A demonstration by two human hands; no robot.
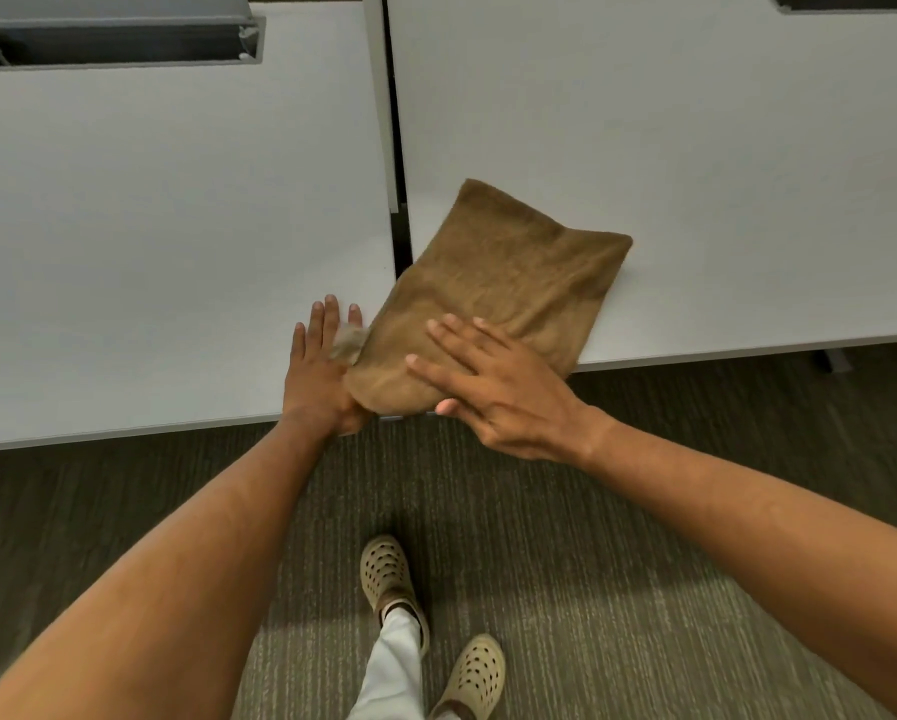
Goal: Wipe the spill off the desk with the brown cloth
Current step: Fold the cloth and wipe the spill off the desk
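Note:
The brown cloth (508,283) lies folded flat across the gap between two white desks, mostly on the right desk (695,148), its near corner hanging over the front edge. My right hand (493,387) rests flat on the cloth's near end, fingers spread. My left hand (326,366) lies flat on the left desk (150,252) beside the cloth's left edge, with a corner of cloth overlapping its fingers. I see no spill on the bare desk surface.
A narrow dark gap (402,236) separates the two desks. A grey cable cut-out (118,39) sits at the back left, another (851,0) at the back right. Carpet (643,563) and my feet in beige clogs (389,574) are below the desk edge.

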